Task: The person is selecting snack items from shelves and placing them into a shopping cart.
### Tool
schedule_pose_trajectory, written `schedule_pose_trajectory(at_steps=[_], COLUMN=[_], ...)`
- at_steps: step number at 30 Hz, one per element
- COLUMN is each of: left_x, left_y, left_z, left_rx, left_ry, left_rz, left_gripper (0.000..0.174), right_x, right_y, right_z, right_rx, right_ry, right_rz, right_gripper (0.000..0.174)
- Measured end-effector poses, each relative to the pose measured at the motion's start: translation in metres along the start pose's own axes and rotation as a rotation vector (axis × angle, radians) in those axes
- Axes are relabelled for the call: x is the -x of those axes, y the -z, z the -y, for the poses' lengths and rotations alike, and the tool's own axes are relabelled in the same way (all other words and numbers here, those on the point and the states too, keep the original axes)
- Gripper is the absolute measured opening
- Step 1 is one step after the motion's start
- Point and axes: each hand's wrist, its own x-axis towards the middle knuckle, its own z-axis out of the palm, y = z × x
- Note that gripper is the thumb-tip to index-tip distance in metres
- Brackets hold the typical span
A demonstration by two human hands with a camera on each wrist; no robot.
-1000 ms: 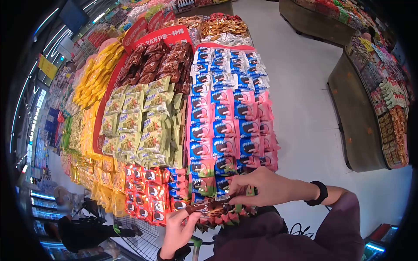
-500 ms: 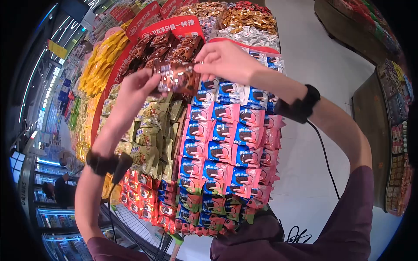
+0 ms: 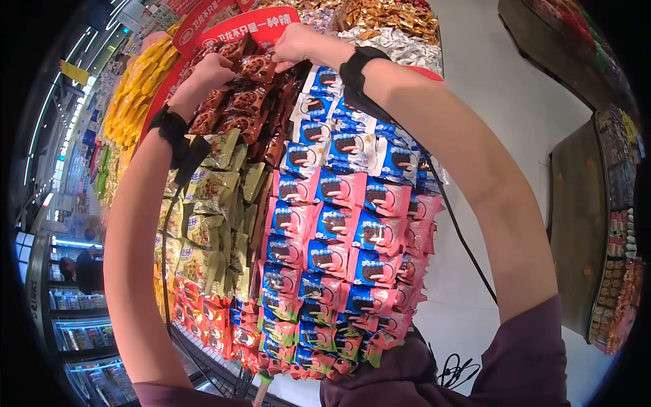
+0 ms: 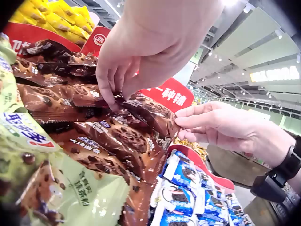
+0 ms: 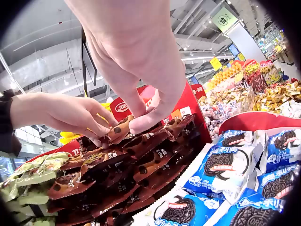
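Both hands are at the top of a stack of brown chocolate-chip cookie packets. One brown cookie packet lies on the pile with a hand at each end. My left hand pinches its left end; in the left wrist view its fingertips sit down among the packets. Thumb and fingers of my right hand pinch the right corner. In the right wrist view the right hand partly covers the packet.
Green snack packets are stacked nearer, with blue-and-white Oreo packets to the right. A red sign board stands behind the brown pile. Yellow bags lie left, a grey aisle floor right. Cables hang from both wrists.
The brown cookie packet was held low near the front, then raised over the display. Both hands have since moved it farther back, down onto the brown pile.
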Motion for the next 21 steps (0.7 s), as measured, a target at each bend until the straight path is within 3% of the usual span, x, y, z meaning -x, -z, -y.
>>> schedule_pose_trajectory(at_steps=[5, 9, 10, 12, 13, 15, 16, 18, 19, 21], left_x=[-0.004, 0.010, 0.009, 0.008, 0.011, 0.018, 0.020, 0.021, 0.022, 0.027], left_y=[-0.010, -0.001, 0.000, -0.001, -0.003, -0.005, -0.007, -0.011, -0.013, -0.016], left_z=[0.009, -0.006, -0.005, -0.007, -0.008, -0.007, -0.009, -0.012, -0.012, -0.012], left_rx=[-0.045, -0.101, -0.122, -0.160, -0.275, -0.508, -0.450, -0.332, -0.342, -0.363], left_ry=[-0.051, -0.036, -0.035, -0.032, -0.157, -0.404, -0.502, -0.698, -0.689, -0.673], left_rz=[-0.117, -0.110, -0.109, -0.105, -0.202, -0.400, -0.364, -0.289, -0.254, -0.180], left_gripper=[0.032, 0.029, 0.029, 0.030, 0.029, 0.028, 0.027, 0.025, 0.025, 0.027], right_x=[-0.006, 0.001, 0.013, 0.017, 0.018, 0.019, 0.020, 0.025, 0.029, 0.033], right_y=[-0.005, 0.000, 0.003, 0.005, 0.005, 0.002, 0.001, -0.001, 0.000, -0.001], right_z=[-0.012, -0.012, 0.000, -0.001, -0.003, -0.004, -0.004, -0.006, -0.006, -0.008], right_rx=[0.185, 0.121, 0.098, 0.070, 0.057, 0.468, 0.673, 0.697, 0.704, 0.754], right_ry=[0.017, 0.027, -0.005, 0.038, 0.057, 0.202, 0.277, 0.608, 0.773, 0.746], right_rz=[-0.032, -0.008, 0.013, 0.041, 0.056, -0.123, -0.214, -0.270, -0.298, -0.161], right_gripper=[0.017, 0.015, 0.029, 0.034, 0.036, 0.041, 0.044, 0.047, 0.049, 0.040])
